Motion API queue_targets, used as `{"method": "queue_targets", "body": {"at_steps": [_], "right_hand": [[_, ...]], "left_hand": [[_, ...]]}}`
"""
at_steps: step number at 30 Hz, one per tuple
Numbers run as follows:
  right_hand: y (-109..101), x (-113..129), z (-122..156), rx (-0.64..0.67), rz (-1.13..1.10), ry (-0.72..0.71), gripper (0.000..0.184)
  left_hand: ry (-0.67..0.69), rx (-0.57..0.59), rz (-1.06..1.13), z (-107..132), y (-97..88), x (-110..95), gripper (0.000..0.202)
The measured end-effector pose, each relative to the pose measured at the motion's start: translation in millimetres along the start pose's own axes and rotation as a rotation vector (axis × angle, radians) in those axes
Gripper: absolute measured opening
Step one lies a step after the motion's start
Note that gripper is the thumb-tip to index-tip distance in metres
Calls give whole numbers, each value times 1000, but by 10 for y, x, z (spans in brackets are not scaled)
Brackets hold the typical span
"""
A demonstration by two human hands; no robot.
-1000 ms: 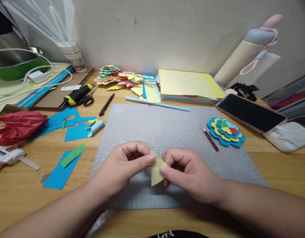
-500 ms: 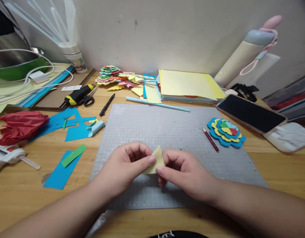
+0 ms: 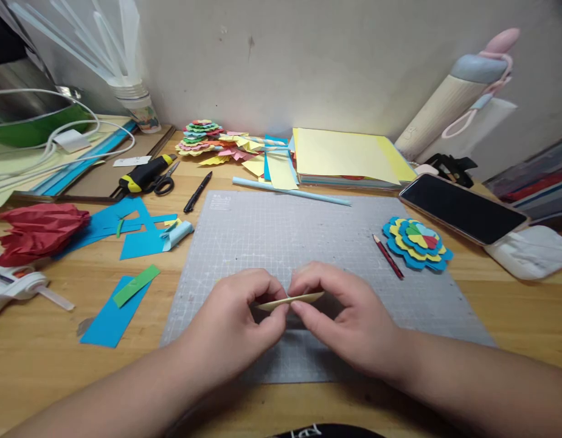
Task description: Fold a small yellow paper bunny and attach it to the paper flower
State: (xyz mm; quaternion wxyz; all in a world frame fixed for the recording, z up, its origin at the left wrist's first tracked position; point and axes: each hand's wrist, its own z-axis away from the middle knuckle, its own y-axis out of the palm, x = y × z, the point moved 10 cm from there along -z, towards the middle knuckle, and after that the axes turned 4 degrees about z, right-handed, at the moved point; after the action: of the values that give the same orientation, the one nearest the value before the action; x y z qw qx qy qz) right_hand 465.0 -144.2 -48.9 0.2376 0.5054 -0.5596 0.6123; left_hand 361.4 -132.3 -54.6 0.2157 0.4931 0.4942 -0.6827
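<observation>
A small folded piece of pale yellow paper (image 3: 308, 298) is seen nearly edge-on above the grey cutting mat (image 3: 281, 231). My left hand (image 3: 244, 310) pinches its left part between thumb and fingers. My right hand (image 3: 345, 316) pinches it close by, the two thumb tips almost touching at its near edge. The curled fingers hide part of the paper's far side. To the right, a layered blue and yellow paper flower (image 3: 418, 243) lies on the mat beside a short dark red pencil (image 3: 388, 257).
Left of the mat lie blue paper strips (image 3: 108, 319), a green strip (image 3: 136, 286), crumpled red paper (image 3: 44, 231) and a glue gun (image 3: 16, 286). Scissors (image 3: 165, 182), a black pen (image 3: 197, 192) and a pale blue paper stick (image 3: 290, 191) lie farther back. A phone (image 3: 463, 207) rests at the right.
The yellow paper has turned from showing its pointed face to lying nearly edge-on. Both hands have rotated with it, the thumbs coming together at its near edge.
</observation>
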Motion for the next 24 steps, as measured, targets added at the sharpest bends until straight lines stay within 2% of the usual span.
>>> {"method": "queue_targets", "body": {"at_steps": [6, 10, 13, 19, 20, 24], "right_hand": [[-9, 24, -1, -7, 138, -37, 7], [20, 117, 24, 10, 221, -130, 7], [7, 131, 26, 19, 251, -132, 8], [-287, 15, -15, -188, 106, 2, 9], [-274, 26, -20, -177, 90, -15, 7], [-25, 117, -11, 5, 122, -128, 5]], "left_hand": [[16, -36, -19, 8, -45, 1, 8], [18, 1, -23, 7, 2, -6, 9], [-20, 28, 3, 7, 27, 6, 11], [-125, -13, 73, 6, -65, 52, 14], [-123, -15, 76, 4, -69, 50, 14], [-67, -10, 61, -4, -45, 26, 11]]}}
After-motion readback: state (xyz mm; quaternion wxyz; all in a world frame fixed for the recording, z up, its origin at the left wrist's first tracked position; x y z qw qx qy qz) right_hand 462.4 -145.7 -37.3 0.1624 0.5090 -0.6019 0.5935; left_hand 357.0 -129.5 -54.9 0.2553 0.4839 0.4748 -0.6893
